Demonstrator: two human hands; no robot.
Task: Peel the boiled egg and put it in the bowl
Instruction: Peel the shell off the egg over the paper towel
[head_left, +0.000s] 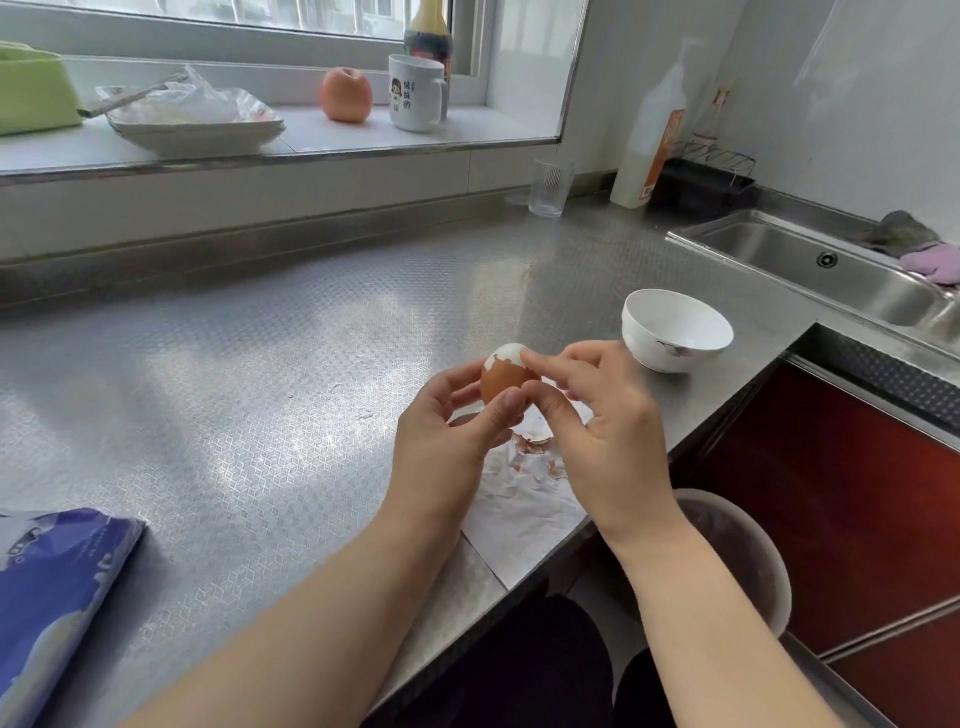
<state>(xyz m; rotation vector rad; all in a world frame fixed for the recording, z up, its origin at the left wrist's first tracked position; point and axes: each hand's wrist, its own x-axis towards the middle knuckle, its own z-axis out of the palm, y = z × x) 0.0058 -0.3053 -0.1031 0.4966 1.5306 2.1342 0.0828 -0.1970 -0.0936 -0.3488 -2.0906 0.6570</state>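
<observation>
While peeling goes on above the counter (234, 364):
Left hand (447, 431): grips the egg (505, 378).
Right hand (608, 431): pinches shell at the egg's bared white top.
Bowl (675, 332): far right, apart.

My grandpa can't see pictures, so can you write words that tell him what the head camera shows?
Two hands peel a brown boiled egg over a tissue dotted with shell bits: the left hand grips it while the right hand picks at the shell. An empty white bowl waits on the steel counter.

The egg (506, 378) sits between both hands above the paper (524, 506), the bowl (675, 330) right, the sink (810, 260) behind.
</observation>
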